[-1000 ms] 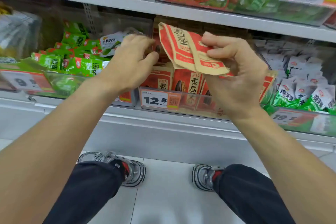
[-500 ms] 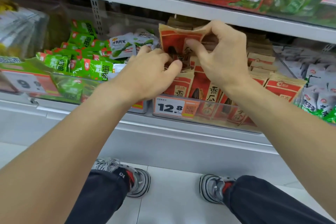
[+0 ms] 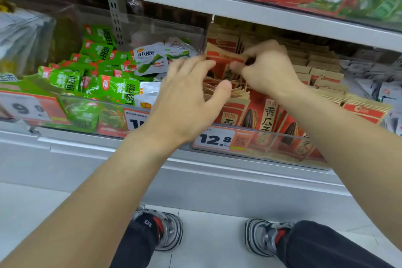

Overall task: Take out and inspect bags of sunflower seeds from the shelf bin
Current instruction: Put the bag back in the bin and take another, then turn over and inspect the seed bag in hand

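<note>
At the bin's left end, my right hand pinches a seed bag among the upright bags; my left hand, fingers spread, rests just beside it.

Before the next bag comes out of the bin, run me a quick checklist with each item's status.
1. Right hand at the sunflower seed bags: ok, its fingers pinch a bag top in the bin.
2. Pinch holds one bag only: cannot tell, the tops are packed tight and blurred.
3. Left hand free to assist: ok, it is open with spread fingers over the bin's left end.
4. Room to lift under the upper shelf edge: cannot tell, the gap looks tight.
5. Clear bin front in place with the 12.8 price tag: ok.
6. Green snack packets stay in the neighbouring bin: ok.
</note>
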`<state>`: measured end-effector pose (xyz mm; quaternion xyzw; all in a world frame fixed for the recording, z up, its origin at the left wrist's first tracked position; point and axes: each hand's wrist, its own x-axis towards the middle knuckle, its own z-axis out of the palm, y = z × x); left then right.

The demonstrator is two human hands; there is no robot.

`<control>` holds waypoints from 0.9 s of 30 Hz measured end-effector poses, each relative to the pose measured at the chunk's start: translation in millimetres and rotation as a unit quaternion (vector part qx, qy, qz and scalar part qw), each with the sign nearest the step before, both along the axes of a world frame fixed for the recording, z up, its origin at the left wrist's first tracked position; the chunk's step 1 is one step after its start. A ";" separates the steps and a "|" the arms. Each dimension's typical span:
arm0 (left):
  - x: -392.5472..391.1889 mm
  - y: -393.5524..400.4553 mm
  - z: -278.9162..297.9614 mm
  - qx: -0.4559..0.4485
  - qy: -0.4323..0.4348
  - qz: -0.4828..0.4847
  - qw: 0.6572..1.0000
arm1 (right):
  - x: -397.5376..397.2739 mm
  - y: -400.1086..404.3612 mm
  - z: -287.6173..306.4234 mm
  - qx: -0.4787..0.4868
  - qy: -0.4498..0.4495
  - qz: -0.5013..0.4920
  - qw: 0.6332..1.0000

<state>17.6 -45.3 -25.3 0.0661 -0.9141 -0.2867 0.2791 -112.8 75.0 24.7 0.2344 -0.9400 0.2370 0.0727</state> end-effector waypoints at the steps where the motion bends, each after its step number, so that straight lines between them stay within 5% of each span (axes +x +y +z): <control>1: -1.5 -4.4 -2.0 -0.007 0.028 -0.001 1.000 | -2.0 -4.0 0.4 0.001 -0.018 -0.011 1.000; 5: -10.2 -25.3 -2.7 0.035 0.013 -0.051 0.998 | -10.1 -20.4 -4.4 0.031 -0.048 -0.047 0.997; 11: -26.7 -24.3 7.7 -0.041 -0.099 -0.058 0.993 | -16.4 -22.7 -3.7 0.068 -0.058 -0.030 0.996; 19: -30.4 -23.8 3.8 -0.071 -0.103 -0.039 0.991 | -21.7 -14.8 -13.1 -0.119 -0.062 -0.025 0.991; 27: -25.6 -21.1 4.8 -0.043 -0.102 -0.035 0.993 | -32.0 -22.2 -0.8 -0.059 -0.068 -0.036 0.995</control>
